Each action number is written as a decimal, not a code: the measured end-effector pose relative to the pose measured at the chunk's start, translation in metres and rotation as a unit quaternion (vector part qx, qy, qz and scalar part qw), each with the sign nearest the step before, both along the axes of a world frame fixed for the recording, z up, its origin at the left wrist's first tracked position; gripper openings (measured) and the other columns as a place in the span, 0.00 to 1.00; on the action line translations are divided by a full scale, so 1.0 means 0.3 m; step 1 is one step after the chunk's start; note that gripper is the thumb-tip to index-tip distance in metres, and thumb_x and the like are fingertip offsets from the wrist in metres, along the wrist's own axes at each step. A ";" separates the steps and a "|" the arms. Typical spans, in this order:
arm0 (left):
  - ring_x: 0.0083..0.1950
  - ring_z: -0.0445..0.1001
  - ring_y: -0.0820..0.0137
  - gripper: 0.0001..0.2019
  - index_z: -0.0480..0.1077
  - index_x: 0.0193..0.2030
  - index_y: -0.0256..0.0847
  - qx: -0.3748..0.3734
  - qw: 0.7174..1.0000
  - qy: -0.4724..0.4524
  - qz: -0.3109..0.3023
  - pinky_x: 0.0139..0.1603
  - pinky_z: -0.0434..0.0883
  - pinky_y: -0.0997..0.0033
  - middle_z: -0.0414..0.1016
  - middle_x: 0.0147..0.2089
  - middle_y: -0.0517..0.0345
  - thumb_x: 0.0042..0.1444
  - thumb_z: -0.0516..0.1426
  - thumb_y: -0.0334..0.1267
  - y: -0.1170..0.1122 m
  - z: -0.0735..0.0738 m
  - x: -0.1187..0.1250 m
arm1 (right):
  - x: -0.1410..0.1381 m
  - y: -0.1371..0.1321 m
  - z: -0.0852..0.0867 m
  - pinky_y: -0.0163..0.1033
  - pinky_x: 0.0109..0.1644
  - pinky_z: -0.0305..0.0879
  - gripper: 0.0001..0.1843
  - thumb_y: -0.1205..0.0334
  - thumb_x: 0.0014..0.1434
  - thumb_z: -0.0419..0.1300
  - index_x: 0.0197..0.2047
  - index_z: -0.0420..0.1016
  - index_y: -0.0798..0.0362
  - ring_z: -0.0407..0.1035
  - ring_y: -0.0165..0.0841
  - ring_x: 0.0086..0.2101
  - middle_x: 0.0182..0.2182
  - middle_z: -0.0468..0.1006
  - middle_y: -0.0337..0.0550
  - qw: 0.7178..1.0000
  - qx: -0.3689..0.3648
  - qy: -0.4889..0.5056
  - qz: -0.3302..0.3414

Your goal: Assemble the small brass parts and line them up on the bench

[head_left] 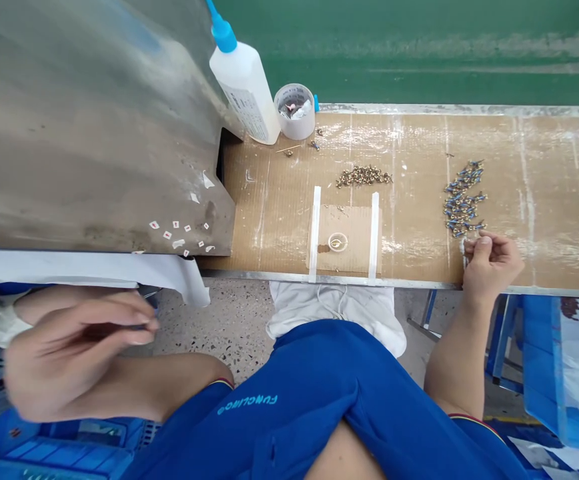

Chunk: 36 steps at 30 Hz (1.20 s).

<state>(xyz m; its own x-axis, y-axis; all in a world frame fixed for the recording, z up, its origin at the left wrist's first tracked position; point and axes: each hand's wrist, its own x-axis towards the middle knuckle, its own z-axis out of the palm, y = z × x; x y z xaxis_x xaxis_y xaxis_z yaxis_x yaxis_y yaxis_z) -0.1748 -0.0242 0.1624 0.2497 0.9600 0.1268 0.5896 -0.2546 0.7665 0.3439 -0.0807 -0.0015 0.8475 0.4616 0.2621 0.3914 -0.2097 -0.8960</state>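
My right hand (489,261) rests on the front edge of the brown workbench (419,227), its fingers curled in a pinch just below a pile of small blue-and-brass parts (462,199). What it pinches is too small to make out. My left hand (74,353) hangs low at the left, below bench level, with thumb and fingers pressed together around something hidden. A second pile of small brass parts (363,176) lies near the middle of the bench. A small clear ring (337,242) sits on a taped cardboard square (344,233).
A white squeeze bottle with a blue nozzle (244,80) and a tape roll holding scraps (295,110) stand at the back. A large metal housing (94,133) fills the left. Blue crates (544,360) stand below the bench at the right and lower left.
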 end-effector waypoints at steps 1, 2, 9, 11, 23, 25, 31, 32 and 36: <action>0.25 0.79 0.72 0.09 0.77 0.27 0.47 -0.008 0.993 -0.027 -0.114 0.24 0.78 0.75 0.80 0.25 0.69 0.52 0.63 0.28 0.014 -0.002 0.038 | 0.001 0.000 -0.002 0.41 0.29 0.67 0.17 0.45 0.47 0.60 0.32 0.72 0.51 0.68 0.33 0.22 0.21 0.72 0.39 1.000 -0.002 -0.006 0.001; 0.27 0.80 0.73 0.11 0.79 0.31 0.46 -0.026 0.979 -0.052 -0.195 0.25 0.78 0.79 0.82 0.27 0.66 0.55 0.60 0.25 0.038 -0.016 0.085 | 0.003 0.001 -0.003 0.41 0.29 0.67 0.18 0.45 0.47 0.60 0.32 0.72 0.51 0.68 0.32 0.21 0.21 0.72 0.39 1.000 -0.003 -0.010 0.001; 0.28 0.78 0.73 0.15 0.79 0.29 0.35 -0.328 0.882 -0.250 -0.229 0.27 0.77 0.78 0.81 0.29 0.52 0.50 0.72 0.46 0.166 -0.323 0.444 | 0.012 -0.002 -0.012 0.39 0.29 0.67 0.10 0.55 0.50 0.59 0.32 0.73 0.52 0.68 0.31 0.21 0.20 0.72 0.39 1.000 0.014 -0.012 -0.009; 0.27 0.76 0.75 0.17 0.79 0.29 0.34 -0.370 0.855 -0.302 -0.202 0.27 0.75 0.79 0.81 0.29 0.53 0.47 0.74 0.47 0.156 -0.391 0.495 | 0.022 0.000 -0.020 0.39 0.29 0.67 0.07 0.57 0.51 0.58 0.31 0.73 0.52 0.68 0.31 0.21 0.20 0.72 0.39 1.000 0.009 -0.010 -0.015; 0.27 0.77 0.74 0.17 0.82 0.33 0.34 -0.382 0.833 -0.364 -0.165 0.28 0.77 0.77 0.82 0.32 0.50 0.47 0.74 0.47 0.137 -0.489 0.537 | -0.221 0.019 0.052 0.41 0.34 0.70 0.17 0.45 0.64 0.60 0.39 0.78 0.51 0.74 0.33 0.27 0.27 0.78 0.42 0.984 -0.009 -0.103 0.146; 0.27 0.78 0.74 0.17 0.82 0.35 0.34 -0.396 0.824 -0.373 -0.157 0.29 0.78 0.76 0.83 0.32 0.50 0.48 0.73 0.48 0.134 -0.498 0.531 | -0.307 0.038 0.061 0.41 0.36 0.72 0.16 0.46 0.65 0.60 0.41 0.79 0.50 0.76 0.34 0.30 0.30 0.81 0.42 0.962 -0.054 -0.052 0.264; 0.28 0.78 0.76 0.15 0.82 0.37 0.35 -0.400 0.802 -0.417 -0.154 0.31 0.78 0.80 0.82 0.33 0.51 0.52 0.72 0.47 0.126 -0.510 0.518 | -0.441 0.094 0.047 0.40 0.38 0.75 0.12 0.52 0.67 0.60 0.45 0.79 0.49 0.78 0.33 0.33 0.35 0.83 0.44 0.906 -0.055 0.042 0.419; 0.29 0.78 0.76 0.15 0.82 0.37 0.36 -0.392 0.801 -0.423 -0.158 0.31 0.78 0.80 0.82 0.33 0.51 0.53 0.71 0.47 0.126 -0.511 0.518 | -0.447 0.098 0.046 0.39 0.37 0.74 0.11 0.53 0.66 0.61 0.45 0.80 0.49 0.77 0.33 0.33 0.34 0.83 0.43 0.903 -0.055 0.046 0.424; 0.31 0.78 0.77 0.10 0.81 0.35 0.36 -0.353 0.814 -0.424 -0.179 0.32 0.76 0.82 0.81 0.35 0.52 0.54 0.71 0.41 0.126 -0.509 0.524 | -0.457 0.104 0.046 0.38 0.32 0.70 0.08 0.57 0.64 0.63 0.44 0.80 0.49 0.74 0.31 0.29 0.33 0.82 0.41 0.895 -0.059 0.055 0.438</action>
